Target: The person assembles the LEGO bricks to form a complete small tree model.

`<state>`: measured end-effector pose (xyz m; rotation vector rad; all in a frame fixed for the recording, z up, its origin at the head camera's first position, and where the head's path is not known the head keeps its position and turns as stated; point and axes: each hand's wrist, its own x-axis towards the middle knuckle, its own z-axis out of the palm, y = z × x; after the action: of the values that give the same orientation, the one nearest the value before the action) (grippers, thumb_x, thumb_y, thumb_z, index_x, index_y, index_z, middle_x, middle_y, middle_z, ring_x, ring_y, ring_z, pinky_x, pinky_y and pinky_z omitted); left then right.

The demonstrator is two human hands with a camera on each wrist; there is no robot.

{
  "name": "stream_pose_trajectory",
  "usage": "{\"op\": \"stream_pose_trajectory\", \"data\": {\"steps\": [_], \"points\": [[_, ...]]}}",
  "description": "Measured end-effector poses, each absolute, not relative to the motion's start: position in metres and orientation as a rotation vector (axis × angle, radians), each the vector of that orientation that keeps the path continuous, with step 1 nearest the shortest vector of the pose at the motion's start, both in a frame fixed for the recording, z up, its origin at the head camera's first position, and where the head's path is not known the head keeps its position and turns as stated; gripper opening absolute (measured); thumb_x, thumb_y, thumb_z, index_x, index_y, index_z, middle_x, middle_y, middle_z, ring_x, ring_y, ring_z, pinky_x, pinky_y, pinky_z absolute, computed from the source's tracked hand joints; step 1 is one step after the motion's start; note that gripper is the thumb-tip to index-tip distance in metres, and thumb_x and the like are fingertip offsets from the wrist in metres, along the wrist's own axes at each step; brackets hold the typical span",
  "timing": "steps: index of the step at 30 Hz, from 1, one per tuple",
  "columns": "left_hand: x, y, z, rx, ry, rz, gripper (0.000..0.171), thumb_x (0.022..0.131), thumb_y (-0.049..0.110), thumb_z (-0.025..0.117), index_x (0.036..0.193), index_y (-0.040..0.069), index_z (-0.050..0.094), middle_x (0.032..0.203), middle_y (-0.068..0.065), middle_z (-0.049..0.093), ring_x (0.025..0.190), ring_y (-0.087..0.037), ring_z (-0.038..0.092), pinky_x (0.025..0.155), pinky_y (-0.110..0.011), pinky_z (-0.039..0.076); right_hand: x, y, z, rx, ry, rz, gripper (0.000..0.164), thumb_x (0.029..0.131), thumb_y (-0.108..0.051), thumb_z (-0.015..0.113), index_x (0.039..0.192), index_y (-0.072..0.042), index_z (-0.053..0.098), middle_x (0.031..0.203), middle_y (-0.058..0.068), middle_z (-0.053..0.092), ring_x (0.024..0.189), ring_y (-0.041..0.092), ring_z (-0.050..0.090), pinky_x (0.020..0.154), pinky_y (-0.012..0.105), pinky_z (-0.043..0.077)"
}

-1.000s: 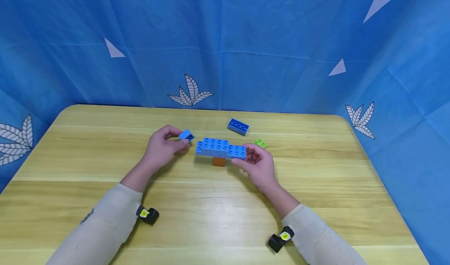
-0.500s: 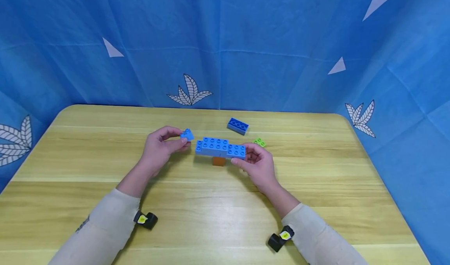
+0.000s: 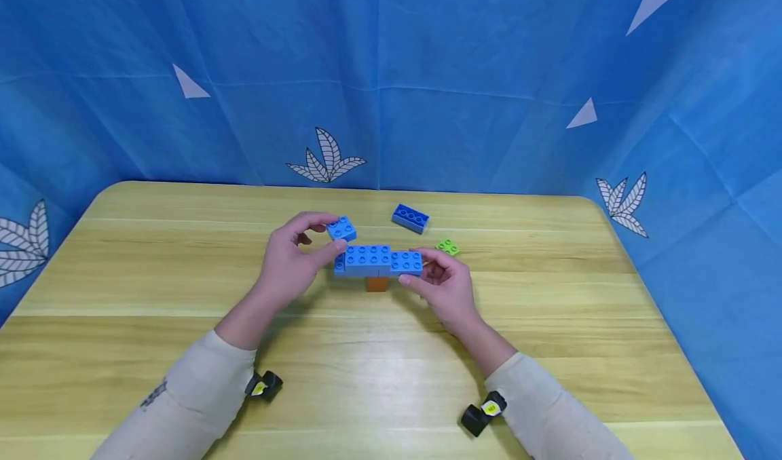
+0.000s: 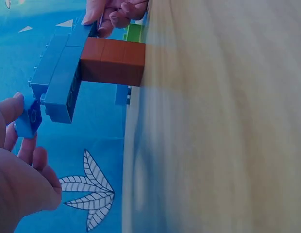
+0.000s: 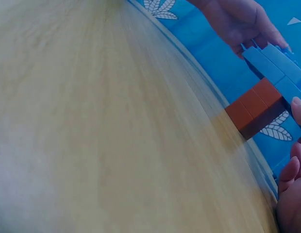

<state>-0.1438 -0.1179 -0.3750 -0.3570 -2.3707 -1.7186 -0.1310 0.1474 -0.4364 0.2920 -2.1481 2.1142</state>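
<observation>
Thumb and fingers of my left hand (image 3: 290, 260) pinch a small blue building brick (image 3: 342, 228), studs up. It is at the left end of a long row of joined blue bricks (image 3: 368, 262), overlapping it in the head view. That row sits across a column of stacked orange bricks (image 4: 114, 61), which stands on the table and makes a T shape with it. A second layer of blue bricks covers the row's middle. My right hand (image 3: 449, 287) grips the row's right end, thumb in front and fingers behind.
Behind the structure, a darker blue brick (image 3: 411, 218) lies with its hollow side up. A lime green brick (image 3: 449, 246) lies just beyond my right hand. Past the wooden table's (image 3: 550, 311) far edge hangs a blue cloth (image 3: 476, 93).
My left hand has moved right, carrying the small blue brick to the row's left end. The brick has turned from hollow side showing to studs up. My right hand keeps its grip.
</observation>
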Motion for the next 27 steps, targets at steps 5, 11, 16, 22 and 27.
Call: {"op": "stream_pose_trajectory", "data": {"steps": [5,11,16,22,27], "points": [[-0.144,-0.112,-0.37,-0.415,-2.336,-1.67,0.031,0.089,0.013,0.078,0.119,0.013,0.07,0.115,-0.001,0.065,0.106,-0.021,0.05,0.085,-0.047,0.035,-0.13,0.147,-0.434,0.352,-2.093,2.164,0.04,0.08,0.01,0.078,0.118,0.007,0.067,0.097,0.015,0.064,0.077,0.022,0.052,0.063,0.021,0.045],[-0.145,-0.093,-0.362,-0.536,-2.429,-1.531,0.034,0.087,0.019,0.081,0.119,0.014,0.071,0.117,0.003,0.065,0.114,-0.02,0.05,0.094,-0.052,0.039,-0.129,0.148,-0.435,0.381,-2.096,2.145,0.039,0.08,0.008,0.078,0.118,0.004,0.069,0.095,0.014,0.065,0.075,0.022,0.052,0.06,0.021,0.044],[-0.148,-0.077,-0.36,-0.663,-2.494,-1.351,0.034,0.086,0.024,0.082,0.117,0.014,0.073,0.115,0.005,0.069,0.114,-0.019,0.05,0.096,-0.05,0.036,-0.129,0.148,-0.437,0.402,-2.104,2.133,0.037,0.081,0.007,0.078,0.117,0.003,0.069,0.092,0.016,0.066,0.073,0.022,0.053,0.059,0.022,0.045],[-0.146,-0.066,-0.355,-0.706,-2.589,-1.263,0.034,0.083,0.029,0.085,0.113,0.016,0.074,0.111,0.004,0.069,0.111,-0.018,0.049,0.096,-0.049,0.031,-0.128,0.147,-0.437,0.414,-2.105,2.104,0.036,0.081,0.009,0.078,0.115,0.003,0.07,0.089,0.019,0.065,0.073,0.022,0.054,0.06,0.022,0.047],[-0.145,-0.063,-0.356,-0.745,-2.676,-1.231,0.034,0.082,0.03,0.086,0.112,0.017,0.074,0.109,0.005,0.068,0.107,-0.016,0.049,0.092,-0.046,0.031,-0.128,0.147,-0.436,0.404,-2.119,2.091,0.036,0.08,0.009,0.078,0.115,0.004,0.07,0.091,0.016,0.064,0.074,0.022,0.054,0.061,0.022,0.047]]}}
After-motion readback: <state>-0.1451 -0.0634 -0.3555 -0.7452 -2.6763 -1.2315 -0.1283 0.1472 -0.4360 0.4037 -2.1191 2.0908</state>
